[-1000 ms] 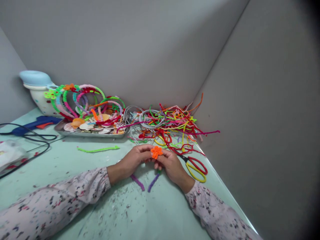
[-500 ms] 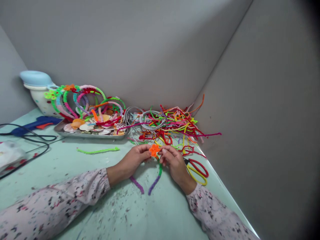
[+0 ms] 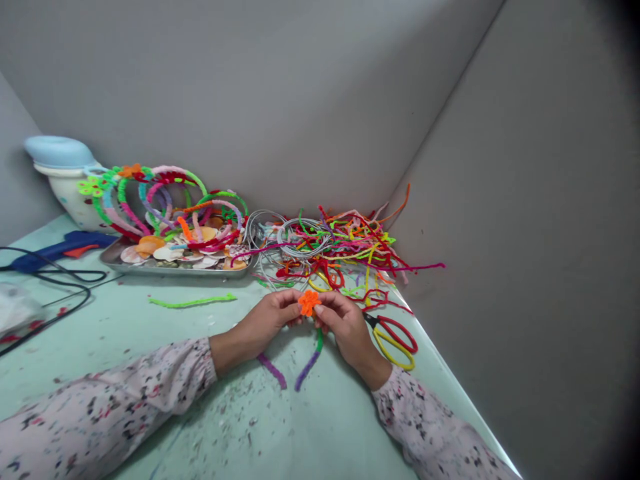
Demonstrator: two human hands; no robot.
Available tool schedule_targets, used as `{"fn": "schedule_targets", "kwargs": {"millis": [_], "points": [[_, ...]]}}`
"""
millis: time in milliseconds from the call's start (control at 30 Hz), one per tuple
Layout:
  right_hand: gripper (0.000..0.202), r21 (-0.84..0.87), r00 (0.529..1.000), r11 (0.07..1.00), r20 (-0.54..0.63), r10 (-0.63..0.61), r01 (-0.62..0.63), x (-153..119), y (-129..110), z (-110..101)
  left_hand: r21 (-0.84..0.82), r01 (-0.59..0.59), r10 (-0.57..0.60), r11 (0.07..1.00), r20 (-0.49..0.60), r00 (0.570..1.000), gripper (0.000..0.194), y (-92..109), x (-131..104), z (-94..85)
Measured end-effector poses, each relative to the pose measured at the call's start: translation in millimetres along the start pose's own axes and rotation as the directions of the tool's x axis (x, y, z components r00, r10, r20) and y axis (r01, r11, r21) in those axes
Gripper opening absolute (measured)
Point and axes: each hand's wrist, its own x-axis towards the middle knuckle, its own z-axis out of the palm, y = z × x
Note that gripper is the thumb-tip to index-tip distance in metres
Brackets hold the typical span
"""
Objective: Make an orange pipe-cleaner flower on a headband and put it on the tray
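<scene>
An orange fuzzy flower [image 3: 309,303] is pinched between my two hands near the middle of the view. My left hand [image 3: 270,320] grips its left side, and my right hand [image 3: 346,327] has thumb and fingers on its right edge. Below the hands hang the ends of a pipe-cleaner-wrapped band [image 3: 307,371], purple on both sides with green higher up on the right. The upper part of the band is hidden by the flower and fingers.
Behind lie a metal tray [image 3: 175,270] of shells and colourful hoops, and a pipe cleaner pile [image 3: 350,240] with wire coils. Scissors [image 3: 395,340] are right of my right hand. A green pipe cleaner [image 3: 193,303], blue glue gun [image 3: 55,251] and lidded container [image 3: 75,193] are left.
My right thumb and fingers have closed in on the flower's right edge, covering the orange part of the band below it. The view has shifted slightly.
</scene>
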Motion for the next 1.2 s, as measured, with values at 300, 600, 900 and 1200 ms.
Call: {"fn": "schedule_targets", "kwargs": {"millis": [300,600,900,1200], "points": [[0.01,0.132,0.998,0.989,-0.006,0.061,-0.06,1,11,0,-0.053,0.024,-0.02,0.998,0.062,0.998,0.013,3,-1,2.3],[0.014,0.036,0.997,0.997,-0.022,0.074,-0.074,0,2,3,-0.013,0.012,-0.011,1.0,0.057,0.998,0.017,2,0,2.1],[0.009,0.089,0.999,0.996,-0.038,0.033,-0.03,-1,2,3,0.064,0.028,-0.031,0.998,0.033,0.999,0.016,5,-2,4.1],[0.008,0.157,0.999,0.987,-0.022,0.025,-0.021,0,7,2,0.11,0.056,-0.061,0.992,0.05,0.997,0.012,9,-4,7.4]]}}
